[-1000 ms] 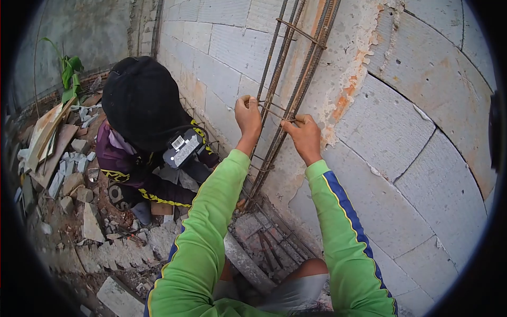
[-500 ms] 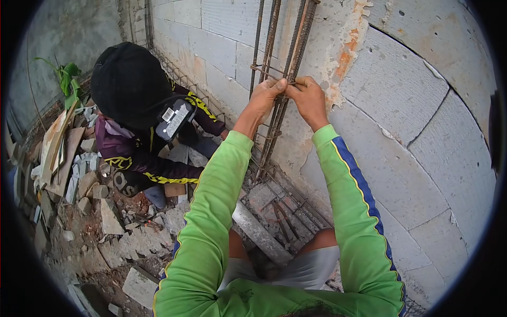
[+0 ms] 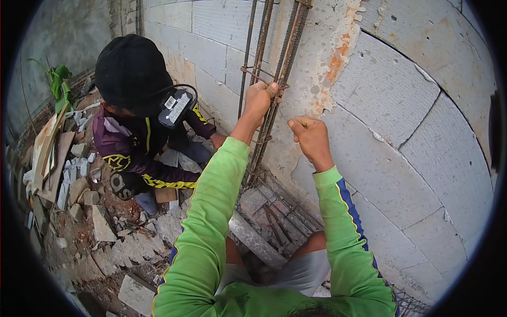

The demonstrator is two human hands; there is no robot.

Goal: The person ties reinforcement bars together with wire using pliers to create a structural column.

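Observation:
An upright cage of rusty rebar (image 3: 291, 47) stands against the wall, with a thin square stirrup (image 3: 252, 72) around its bars. My left hand (image 3: 257, 103) is closed around the bars just below that stirrup, thumb on top. To the right of the cage and apart from it, my right hand (image 3: 312, 140) is closed in a pinch in front of the wall. Whatever its fingers may hold is too small to make out. A rusty two-handled tool, like pincers (image 3: 275, 224), lies on the ground below the cage.
A co-worker in a black cap (image 3: 129, 74) crouches close at left, one hand near the cage's foot. Rubble and planks (image 3: 50, 150) lie beyond. Light block wall (image 3: 391, 90) rises at right. Flat rebar (image 3: 290, 198) and a grey pole (image 3: 256, 240) lie by my legs.
My right hand has come away from the rebar and moved down to the right, still pinched. My left hand stays on the bars. The view has shifted slightly.

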